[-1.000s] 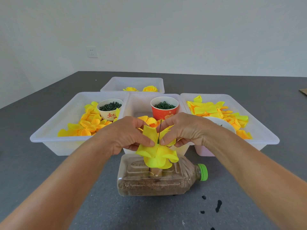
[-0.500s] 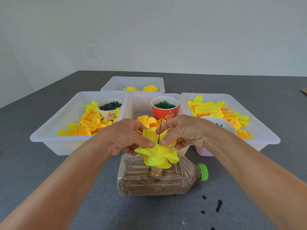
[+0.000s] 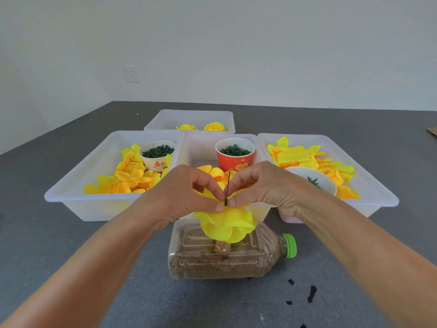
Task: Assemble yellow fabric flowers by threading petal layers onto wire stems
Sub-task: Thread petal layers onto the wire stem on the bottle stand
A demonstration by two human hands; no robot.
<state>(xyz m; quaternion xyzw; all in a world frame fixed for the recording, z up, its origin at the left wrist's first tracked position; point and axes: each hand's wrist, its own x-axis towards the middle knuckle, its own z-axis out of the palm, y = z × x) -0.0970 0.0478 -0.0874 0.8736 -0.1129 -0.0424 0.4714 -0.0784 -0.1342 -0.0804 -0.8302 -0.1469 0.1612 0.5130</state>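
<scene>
A thin dark wire stem (image 3: 228,185) stands upright out of a sand-filled plastic bottle (image 3: 227,256) lying on its side. Yellow petal layers (image 3: 228,224) are bunched on the wire just above the bottle. My left hand (image 3: 184,192) and my right hand (image 3: 262,188) meet at the wire, thumbs and fingertips pinching the top yellow petal layer on either side of the stem. The wire tip sticks up between my fingers.
White trays stand behind: left tray (image 3: 71,192) with orange-yellow petals and a white cup (image 3: 158,155) of green bits, middle tray (image 3: 201,143) with a red cup (image 3: 235,153), right tray (image 3: 373,185) with yellow petals and a white bowl (image 3: 312,178). A far tray (image 3: 189,117) holds finished flowers.
Both hands have pressed the top petal layer further down the wire, so more of the stem tip shows above my fingers. The bottle has stayed put.
</scene>
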